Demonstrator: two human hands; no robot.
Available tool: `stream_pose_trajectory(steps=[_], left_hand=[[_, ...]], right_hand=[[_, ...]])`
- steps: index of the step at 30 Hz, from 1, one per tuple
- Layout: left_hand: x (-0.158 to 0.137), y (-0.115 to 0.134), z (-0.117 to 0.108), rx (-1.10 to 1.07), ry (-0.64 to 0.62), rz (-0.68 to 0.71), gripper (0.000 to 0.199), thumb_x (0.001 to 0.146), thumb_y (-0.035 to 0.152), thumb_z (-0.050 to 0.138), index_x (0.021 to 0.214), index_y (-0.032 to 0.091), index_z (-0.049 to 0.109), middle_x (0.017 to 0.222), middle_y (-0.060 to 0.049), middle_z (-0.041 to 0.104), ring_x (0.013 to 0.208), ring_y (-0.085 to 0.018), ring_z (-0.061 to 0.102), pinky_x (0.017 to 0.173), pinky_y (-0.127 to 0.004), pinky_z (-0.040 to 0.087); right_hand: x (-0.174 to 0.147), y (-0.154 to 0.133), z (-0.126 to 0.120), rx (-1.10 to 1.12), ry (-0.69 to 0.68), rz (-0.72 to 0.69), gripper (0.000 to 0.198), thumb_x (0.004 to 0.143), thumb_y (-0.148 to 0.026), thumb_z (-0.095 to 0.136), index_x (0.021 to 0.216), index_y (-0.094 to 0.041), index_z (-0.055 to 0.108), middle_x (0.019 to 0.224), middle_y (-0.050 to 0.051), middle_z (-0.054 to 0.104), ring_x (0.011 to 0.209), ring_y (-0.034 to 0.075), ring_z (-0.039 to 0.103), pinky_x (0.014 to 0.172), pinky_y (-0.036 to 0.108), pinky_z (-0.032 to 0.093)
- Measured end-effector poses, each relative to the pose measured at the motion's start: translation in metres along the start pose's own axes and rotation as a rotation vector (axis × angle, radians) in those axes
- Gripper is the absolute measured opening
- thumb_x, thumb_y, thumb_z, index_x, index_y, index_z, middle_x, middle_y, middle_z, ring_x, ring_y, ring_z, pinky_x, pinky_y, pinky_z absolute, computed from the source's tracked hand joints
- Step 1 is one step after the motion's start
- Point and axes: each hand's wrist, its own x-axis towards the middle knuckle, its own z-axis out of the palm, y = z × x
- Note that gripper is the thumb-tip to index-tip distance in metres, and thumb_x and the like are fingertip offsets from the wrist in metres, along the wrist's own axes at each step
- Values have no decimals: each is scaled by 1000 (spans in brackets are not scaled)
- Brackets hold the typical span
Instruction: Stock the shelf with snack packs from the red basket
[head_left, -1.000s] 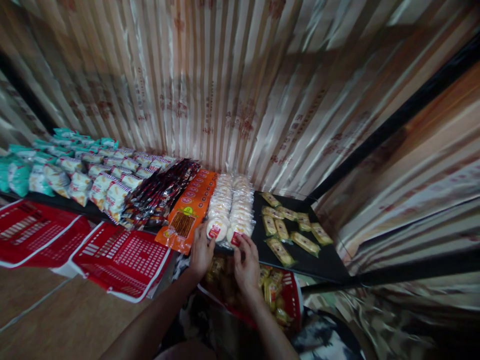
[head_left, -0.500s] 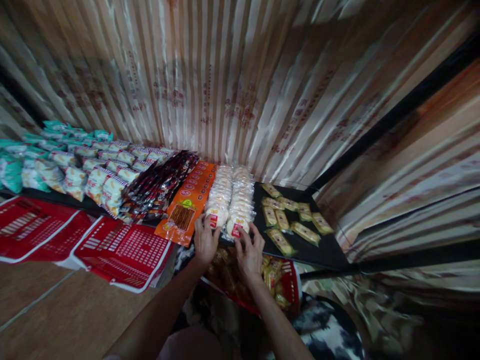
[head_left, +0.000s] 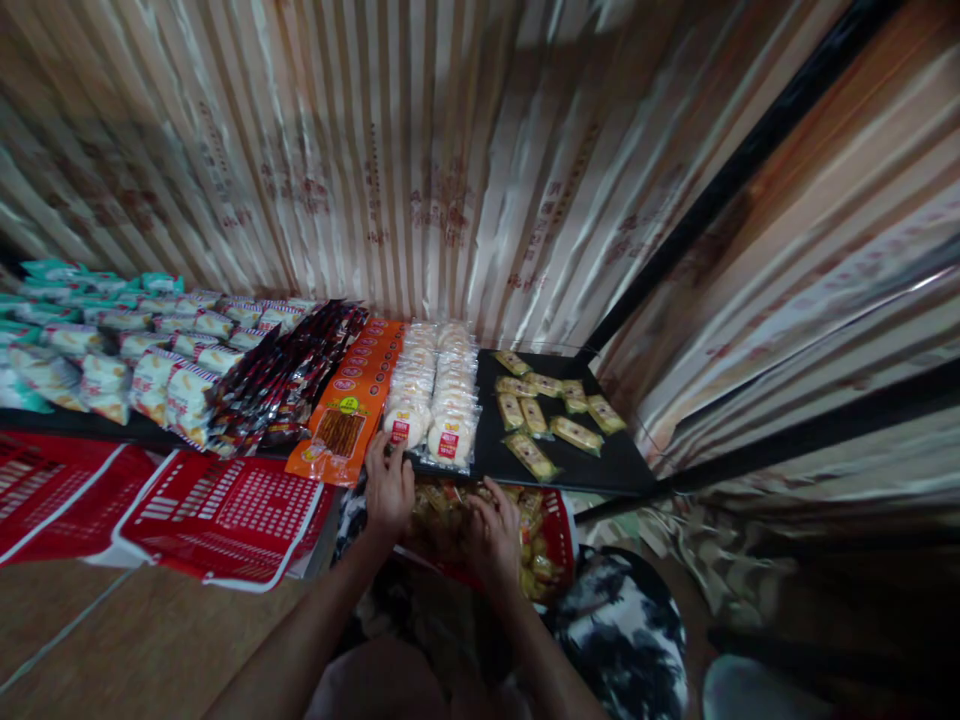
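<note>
Two rows of round white crackers in clear wrappers with red labels lie on the black shelf: a left row and a right row. My left hand is at the front of the left row, fingers apart, its fingertips by the nearest wrapper. Lower and to the right, my right hand is held empty above a red basket of small yellow-wrapped snacks, fingers apart. An orange packet with a picture of brown sticks lies left of the crackers.
Small yellow snack packs lie scattered on the black shelf at right. Dark red packets and white snack bags fill its left part. Below stand red baskets. A black post rises at the right.
My right hand has drawn back from the right cracker row to above the basket. The left hand has slipped slightly back to the row's front edge. The view has shifted right.
</note>
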Motion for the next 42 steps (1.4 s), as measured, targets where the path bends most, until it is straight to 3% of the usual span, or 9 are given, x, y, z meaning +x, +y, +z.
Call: stream_pose_trajectory(steps=[2, 5, 8, 12, 16, 20, 26, 35, 42], left_hand=[[-12, 3, -3, -12, -3, 37, 32, 89, 18, 36, 115, 13, 54, 126, -15, 43, 123, -27, 37, 102, -45, 34], [-38, 7, -2, -4, -61, 62, 33, 87, 15, 34, 110, 14, 57, 117, -14, 50, 117, -25, 43, 100, -45, 37], [-72, 12, 5, 30, -300, 44, 33, 86, 13, 33, 107, 17, 59, 118, -11, 51, 115, -23, 44, 98, -42, 40], [-105, 16, 14, 166, -720, -14, 36, 84, 8, 34, 111, 13, 57, 124, -13, 50, 118, -22, 44, 100, -39, 37], [-113, 20, 14, 210, -902, -9, 35, 81, 6, 37, 104, 15, 61, 111, -9, 60, 110, -20, 50, 98, -34, 37], [-114, 29, 9, 207, -952, 19, 29, 81, 7, 40, 97, 13, 63, 98, -9, 65, 103, -22, 53, 97, -34, 35], [-121, 41, 7, 212, -984, 45, 25, 82, 14, 45, 101, 14, 61, 110, -10, 62, 112, -21, 48, 102, -32, 29], [-131, 46, 16, 235, -974, -43, 32, 85, 9, 37, 109, 13, 58, 112, -12, 61, 108, -21, 53, 96, -33, 35], [-133, 37, 22, 79, -992, -35, 28, 84, 12, 41, 104, 17, 60, 111, -7, 62, 108, -18, 54, 95, -28, 35]], right_hand=[[-19, 25, -4, -54, -12, 59, 28, 84, -19, 39, 96, -22, 64, 121, 9, 54, 109, 24, 48, 89, 45, 42], [-38, 59, -5, -217, -67, 288, 35, 80, -23, 41, 108, -14, 61, 124, 17, 52, 115, 31, 45, 92, 50, 38], [-45, 74, -2, -344, -316, 520, 49, 77, -26, 44, 122, -10, 54, 127, 21, 51, 117, 33, 47, 96, 49, 34], [-47, 78, -2, -302, -547, 477, 58, 76, -28, 46, 133, -17, 45, 137, 13, 45, 124, 28, 42, 101, 42, 32], [-49, 88, -8, -209, -544, 403, 53, 74, -29, 49, 127, -21, 53, 134, 9, 49, 122, 26, 45, 100, 40, 35], [-55, 100, -15, -115, -509, 356, 49, 71, -26, 49, 118, -19, 61, 126, 10, 55, 117, 25, 50, 98, 38, 39], [-57, 100, -22, -33, -473, 336, 43, 69, -24, 48, 109, -21, 64, 116, 9, 60, 110, 24, 54, 97, 37, 41], [-56, 86, -35, -43, -488, 381, 33, 74, -23, 47, 100, -20, 68, 112, 10, 64, 108, 23, 57, 97, 37, 41], [-55, 84, -49, -162, -685, 353, 29, 79, -16, 42, 91, -19, 69, 104, 8, 67, 102, 17, 60, 94, 27, 42]])
